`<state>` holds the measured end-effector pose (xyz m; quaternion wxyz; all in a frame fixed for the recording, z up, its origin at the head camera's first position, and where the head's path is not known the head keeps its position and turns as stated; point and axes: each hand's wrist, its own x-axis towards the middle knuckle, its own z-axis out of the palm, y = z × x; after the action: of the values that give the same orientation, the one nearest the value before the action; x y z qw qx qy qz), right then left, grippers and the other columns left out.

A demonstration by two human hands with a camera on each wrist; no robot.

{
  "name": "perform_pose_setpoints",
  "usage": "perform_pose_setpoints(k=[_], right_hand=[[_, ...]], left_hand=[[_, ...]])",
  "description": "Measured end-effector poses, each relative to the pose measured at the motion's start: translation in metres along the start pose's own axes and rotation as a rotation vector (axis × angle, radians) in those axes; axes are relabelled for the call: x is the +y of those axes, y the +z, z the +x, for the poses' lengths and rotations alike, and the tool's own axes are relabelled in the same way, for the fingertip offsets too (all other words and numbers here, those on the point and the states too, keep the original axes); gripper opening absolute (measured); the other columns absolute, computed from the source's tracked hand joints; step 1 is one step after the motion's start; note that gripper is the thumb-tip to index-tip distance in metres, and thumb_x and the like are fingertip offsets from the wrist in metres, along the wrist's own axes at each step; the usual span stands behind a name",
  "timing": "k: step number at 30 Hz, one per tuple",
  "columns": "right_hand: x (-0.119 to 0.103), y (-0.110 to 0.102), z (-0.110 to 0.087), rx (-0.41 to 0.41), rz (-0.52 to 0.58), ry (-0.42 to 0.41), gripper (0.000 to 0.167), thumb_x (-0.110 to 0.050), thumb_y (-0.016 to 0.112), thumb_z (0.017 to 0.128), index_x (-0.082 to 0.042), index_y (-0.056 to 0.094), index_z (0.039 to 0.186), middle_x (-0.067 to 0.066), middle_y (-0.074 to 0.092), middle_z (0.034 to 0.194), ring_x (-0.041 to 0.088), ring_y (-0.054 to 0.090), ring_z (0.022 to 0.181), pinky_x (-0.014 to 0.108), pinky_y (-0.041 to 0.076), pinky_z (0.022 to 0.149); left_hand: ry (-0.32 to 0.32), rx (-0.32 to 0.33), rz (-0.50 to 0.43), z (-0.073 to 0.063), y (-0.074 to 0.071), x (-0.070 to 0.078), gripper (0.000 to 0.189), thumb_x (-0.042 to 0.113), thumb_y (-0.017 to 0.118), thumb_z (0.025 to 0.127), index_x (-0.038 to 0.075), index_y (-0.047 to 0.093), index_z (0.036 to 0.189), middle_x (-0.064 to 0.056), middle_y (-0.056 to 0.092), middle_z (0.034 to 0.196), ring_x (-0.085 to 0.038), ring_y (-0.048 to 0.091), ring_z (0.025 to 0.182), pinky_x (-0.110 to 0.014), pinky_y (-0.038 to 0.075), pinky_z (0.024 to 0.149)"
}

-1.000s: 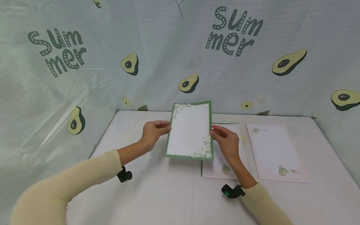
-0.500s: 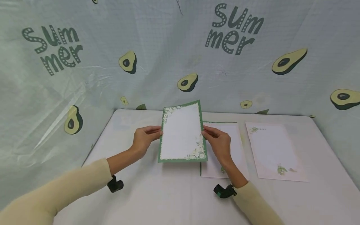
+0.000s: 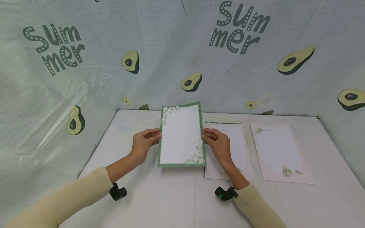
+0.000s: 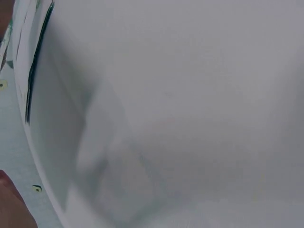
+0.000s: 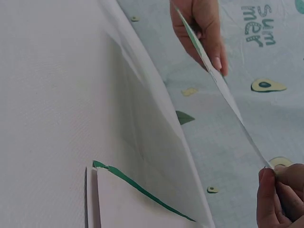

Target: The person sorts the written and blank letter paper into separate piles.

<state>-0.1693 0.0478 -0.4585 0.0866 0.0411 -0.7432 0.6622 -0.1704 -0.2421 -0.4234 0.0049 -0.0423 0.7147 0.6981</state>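
Observation:
Both hands hold up a sheet of paper (image 3: 181, 136) with a green border and white flowers, tilted above the table. The left hand (image 3: 144, 143) pinches its left edge between thumb and fingers. On the opposite edge, the right hand (image 3: 219, 145) pinches it the same way. In the right wrist view the sheet (image 5: 223, 90) appears nearly edge-on between the left hand (image 5: 202, 33) and the right hand (image 5: 281, 197). Only a bit of the left hand (image 4: 14, 204) shows in the left wrist view.
Under the right forearm lies a pink sheet (image 3: 218, 171) over green-edged paper. A separate pink sheet (image 3: 280, 152) with a small plant print lies farther right. Both rest on the white-covered table (image 3: 171, 202), with an avocado-print curtain (image 3: 159, 41) behind.
Both hands have carried the green-bordered sheet left and slightly lower, mostly in the first half second. More of the pink sheet beneath the right arm shows now.

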Motion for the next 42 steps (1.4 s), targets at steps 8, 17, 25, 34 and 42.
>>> perform_pose_setpoints(k=[8, 17, 25, 34, 42], right_hand=[[-0.029, -0.002, -0.011, -0.068, 0.009, 0.034, 0.03, -0.002, 0.071, 0.095, 0.007, 0.069, 0.123, 0.024, 0.073, 0.11, 0.035, 0.073, 0.098, 0.044, 0.062, 0.086], [-0.029, -0.002, -0.015, -0.085, 0.017, 0.03, 0.03, 0.0, 0.07, 0.095, 0.008, 0.068, 0.124, 0.025, 0.072, 0.113, 0.037, 0.072, 0.099, 0.029, 0.064, 0.08], [-0.002, -0.002, -0.008, -0.074, 0.031, 0.03, 0.031, -0.004, 0.073, 0.094, 0.004, 0.07, 0.124, 0.022, 0.073, 0.113, 0.035, 0.073, 0.101, 0.026, 0.063, 0.08], [0.013, -0.005, -0.006, -0.09, 0.07, 0.036, 0.028, -0.012, 0.076, 0.093, -0.005, 0.074, 0.121, 0.015, 0.076, 0.109, 0.019, 0.075, 0.09, 0.027, 0.063, 0.08], [0.013, -0.005, -0.005, -0.076, 0.065, 0.071, 0.026, -0.009, 0.076, 0.093, -0.002, 0.074, 0.118, 0.017, 0.076, 0.105, 0.019, 0.075, 0.086, 0.03, 0.064, 0.079]], left_hand=[[-0.023, 0.05, -0.037, -0.001, 0.003, -0.009, 0.036, -0.006, 0.07, 0.093, -0.01, 0.064, 0.127, -0.008, 0.073, 0.109, -0.013, 0.073, 0.097, -0.028, 0.061, 0.088], [-0.024, 0.027, -0.042, 0.001, -0.001, -0.013, 0.038, -0.004, 0.072, 0.092, -0.011, 0.063, 0.128, -0.003, 0.074, 0.106, -0.008, 0.073, 0.093, -0.027, 0.061, 0.089], [-0.029, 0.001, -0.041, 0.003, -0.001, -0.013, 0.039, -0.004, 0.071, 0.093, -0.013, 0.061, 0.129, -0.004, 0.074, 0.11, -0.007, 0.073, 0.094, -0.026, 0.06, 0.091], [-0.044, 0.009, -0.035, 0.005, -0.002, -0.016, 0.039, -0.005, 0.071, 0.092, -0.013, 0.062, 0.129, -0.003, 0.075, 0.109, -0.007, 0.072, 0.094, -0.025, 0.06, 0.091], [-0.066, 0.004, -0.042, 0.006, 0.003, -0.017, 0.04, -0.006, 0.071, 0.092, -0.013, 0.061, 0.13, 0.003, 0.074, 0.104, -0.008, 0.072, 0.095, -0.023, 0.06, 0.089]])
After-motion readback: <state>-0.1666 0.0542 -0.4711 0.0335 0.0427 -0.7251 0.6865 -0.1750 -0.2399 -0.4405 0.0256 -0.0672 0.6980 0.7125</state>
